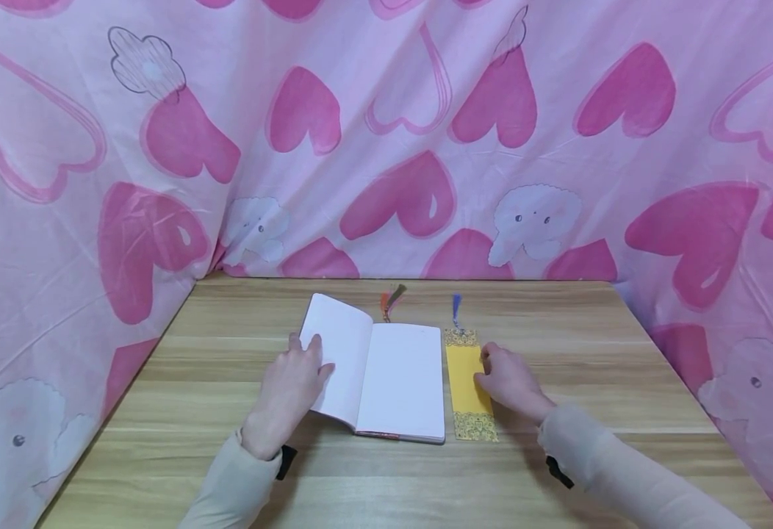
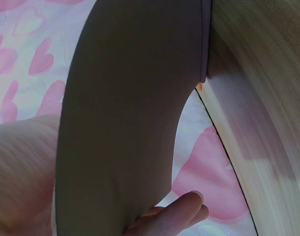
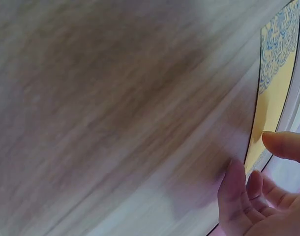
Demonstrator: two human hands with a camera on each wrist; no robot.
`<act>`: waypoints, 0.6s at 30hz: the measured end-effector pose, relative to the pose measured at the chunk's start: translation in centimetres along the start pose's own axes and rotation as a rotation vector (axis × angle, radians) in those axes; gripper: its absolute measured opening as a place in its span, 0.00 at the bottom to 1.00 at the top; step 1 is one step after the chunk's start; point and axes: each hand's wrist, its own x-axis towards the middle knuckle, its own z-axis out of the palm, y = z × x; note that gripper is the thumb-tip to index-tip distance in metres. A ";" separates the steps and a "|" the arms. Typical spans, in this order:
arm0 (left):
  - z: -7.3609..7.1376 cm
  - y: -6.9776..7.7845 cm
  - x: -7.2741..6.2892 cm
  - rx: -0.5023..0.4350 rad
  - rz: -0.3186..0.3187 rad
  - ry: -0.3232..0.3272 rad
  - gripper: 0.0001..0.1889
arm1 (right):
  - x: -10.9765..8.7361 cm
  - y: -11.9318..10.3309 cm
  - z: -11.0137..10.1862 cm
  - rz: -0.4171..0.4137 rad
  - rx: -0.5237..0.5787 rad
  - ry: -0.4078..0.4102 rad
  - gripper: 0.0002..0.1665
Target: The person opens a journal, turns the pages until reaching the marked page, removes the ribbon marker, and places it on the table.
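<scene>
An open notebook point(image 1: 403, 382) with blank white pages lies on the table, its left side raised at a slant. My left hand point(image 1: 290, 386) grips that raised left side, thumb and a finger over the page. In the left wrist view the dark underside of the cover point(image 2: 125, 113) fills the middle, with fingers point(image 2: 182, 214) showing below its edge. Right of the notebook lies a yellow bookmark point(image 1: 469, 378) with patterned ends and a blue tassel point(image 1: 456, 308). My right hand point(image 1: 512, 378) touches its right edge, the thumb on its face and the forefinger beside it, visibly apart.
Orange and dark tassels point(image 1: 393, 300) stick out beyond the notebook's top edge. The wooden table point(image 1: 578, 330) ends at a pink heart-patterned cloth point(image 1: 386, 147), which hangs behind it and along both sides.
</scene>
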 end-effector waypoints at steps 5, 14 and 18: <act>-0.1 -0.1 -0.2 -0.006 -0.004 0.021 0.26 | 0.2 -0.4 0.3 -0.062 -0.056 0.015 0.20; 0.0 -0.1 -0.1 0.012 0.015 0.045 0.25 | 0.2 -1.5 0.1 -0.063 -0.065 0.018 0.19; 0.2 -0.1 -0.2 0.010 0.017 0.034 0.26 | -0.2 -2.3 0.1 -0.120 0.004 0.021 0.21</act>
